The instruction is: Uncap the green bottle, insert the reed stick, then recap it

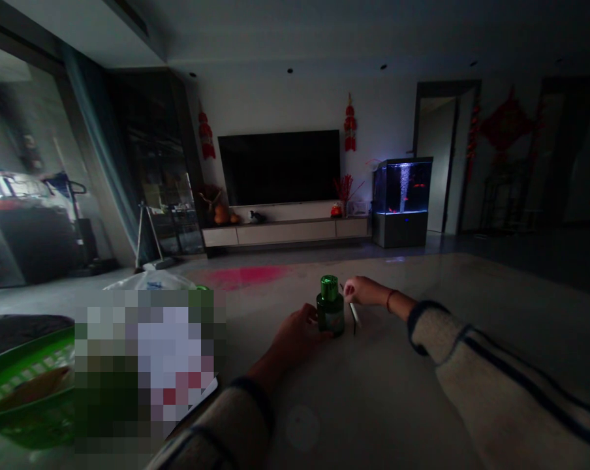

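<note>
- two hands of ours are at work over a pale, glossy tabletop (388,411), close together near its far edge.
- our left hand (297,336) is curled around the lower side of a green bottle (330,312), its fingers against the body, so we read it as grasping.
- that bottle stands upright on the tabletop, between our hands, with a ribbed green cap (329,284) on top and a pale label (334,321) on its front.
- our right hand (362,291) sits just beside the bottle's shoulder, fingers bent down toward a thin pale stick (354,313); its upper end meets the fingers, but we cannot tell whether they grip it.
- a thin red cord (389,299) circles our right wrist, and cream knit sleeves with navy stripes (491,372) cover both forearms.
- to the left of our left arm, a pixelated patch (143,372) hides whatever lies there; a green plastic basket (25,385) sits beyond it, and a white plastic bag (148,281) shows behind it.
- farther off, we face a dark wall-mounted television (279,168) above a low cabinet (285,232), with a lit aquarium (403,186) holding red fish to its right and red hanging ornaments (350,124) on the wall.
</note>
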The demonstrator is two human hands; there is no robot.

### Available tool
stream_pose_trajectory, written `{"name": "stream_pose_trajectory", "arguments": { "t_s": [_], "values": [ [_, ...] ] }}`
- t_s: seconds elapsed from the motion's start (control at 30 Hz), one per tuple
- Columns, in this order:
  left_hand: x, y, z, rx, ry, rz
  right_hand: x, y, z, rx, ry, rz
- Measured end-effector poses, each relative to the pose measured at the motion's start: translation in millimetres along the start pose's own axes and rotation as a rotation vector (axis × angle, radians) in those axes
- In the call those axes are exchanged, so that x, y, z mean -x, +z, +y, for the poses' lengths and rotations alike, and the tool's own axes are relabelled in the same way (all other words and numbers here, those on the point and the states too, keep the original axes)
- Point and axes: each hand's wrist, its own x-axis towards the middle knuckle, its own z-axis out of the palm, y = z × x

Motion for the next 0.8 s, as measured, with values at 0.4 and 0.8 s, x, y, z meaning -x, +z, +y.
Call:
{"name": "stream_pose_trajectory", "arguments": {
  "t_s": [0.4, 0.8],
  "values": [
    [-3.7, 1.4, 0.5, -0.091, 0.014, -0.016, 0.9, 10.1, -2.6, 0.019, 0.229, -0.234],
    [-3.2, -3.0, 10.3, -0.271, 0.014, 0.062, 24.6, -19.3, -25.8, 0.245, 0.139, -0.002]
  ]
}}
